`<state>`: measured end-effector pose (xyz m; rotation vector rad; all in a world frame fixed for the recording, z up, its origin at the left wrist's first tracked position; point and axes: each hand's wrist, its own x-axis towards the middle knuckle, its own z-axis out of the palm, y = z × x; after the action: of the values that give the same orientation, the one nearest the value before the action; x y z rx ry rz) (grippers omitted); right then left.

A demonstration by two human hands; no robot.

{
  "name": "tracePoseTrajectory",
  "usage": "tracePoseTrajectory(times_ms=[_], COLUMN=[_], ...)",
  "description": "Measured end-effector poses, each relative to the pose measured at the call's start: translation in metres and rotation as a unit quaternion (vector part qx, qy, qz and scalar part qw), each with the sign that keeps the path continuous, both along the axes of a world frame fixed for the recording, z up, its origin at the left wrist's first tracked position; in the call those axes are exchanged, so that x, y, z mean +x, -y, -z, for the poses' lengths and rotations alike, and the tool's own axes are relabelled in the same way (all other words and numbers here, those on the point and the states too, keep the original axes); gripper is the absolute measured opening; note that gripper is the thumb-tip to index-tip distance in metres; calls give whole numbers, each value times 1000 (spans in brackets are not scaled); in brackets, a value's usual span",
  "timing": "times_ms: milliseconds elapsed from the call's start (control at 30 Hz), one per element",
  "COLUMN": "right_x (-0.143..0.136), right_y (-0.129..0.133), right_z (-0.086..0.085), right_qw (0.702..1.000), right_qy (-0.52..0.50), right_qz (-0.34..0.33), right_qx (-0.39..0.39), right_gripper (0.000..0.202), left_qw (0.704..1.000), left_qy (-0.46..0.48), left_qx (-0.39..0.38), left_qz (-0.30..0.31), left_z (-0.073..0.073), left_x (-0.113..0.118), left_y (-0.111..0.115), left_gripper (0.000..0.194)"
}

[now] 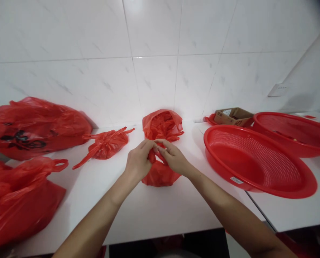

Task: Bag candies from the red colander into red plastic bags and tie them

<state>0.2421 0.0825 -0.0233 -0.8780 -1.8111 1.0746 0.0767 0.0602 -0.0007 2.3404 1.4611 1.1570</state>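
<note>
A red plastic bag (161, 175) rests on the white table in front of me, and its gathered handles rise between my hands. My left hand (141, 157) is closed on the handles from the left. From the right, my right hand (173, 156) pinches them too, the fingertips of both hands meeting. Just behind them sits a red bag stuffed with crumpled red plastic bags (163, 123), its mouth facing me. A small tied red bag (108, 143) lies to the left of my hands. What the bag in my hands contains cannot be made out.
Large red bags (36, 132) fill the left side, one (22, 200) near the front edge. On the right stand a red perforated basin (229, 168), a second red basin (307, 148) and a cardboard box (233, 116). A white tiled wall (154, 32) closes off the back.
</note>
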Motion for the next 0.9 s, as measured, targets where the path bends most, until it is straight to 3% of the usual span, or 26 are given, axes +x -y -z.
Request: tracePoseTrajectory(times_ms=[67, 133, 233, 300, 367, 467, 600, 767, 900], right_x=[4, 7, 10, 16, 28, 58, 82, 51, 19], right_y=[1, 2, 6, 6, 0, -15, -29, -22, -15], right_z=[-1, -3, -4, 0, 12, 38, 68, 72, 81], right_qw=[998, 995, 999, 998, 989, 967, 955, 945, 923], right_qy=[-7, -11, 0, 36, 82, 134, 160, 175, 260], right_qz=[-57, -90, -41, 24, 102, 215, 246, 273, 282], right_qx=[-26, -28, 9, 45, 67, 18, -38, -29, 27], right_gripper=[30, 26, 22, 25, 26, 24, 25, 26, 35], left_qw=[999, 998, 991, 985, 981, 973, 963, 958, 966], left_qy=[18, 47, 80, 96, 123, 165, 196, 226, 189], left_qx=[39, 32, -40, -101, -139, -158, -172, -118, -118], left_qz=[8, 42, 97, 98, 51, -22, -64, -133, -128], left_z=[5, 6, 5, 11, 25, 57, 93, 103, 107], left_x=[2, 2, -5, -14, -26, -44, -47, -18, 5], left_y=[0, 0, 2, 3, 5, 10, 17, 7, -11], left_gripper=[27, 29, 30, 29, 31, 39, 41, 38, 37])
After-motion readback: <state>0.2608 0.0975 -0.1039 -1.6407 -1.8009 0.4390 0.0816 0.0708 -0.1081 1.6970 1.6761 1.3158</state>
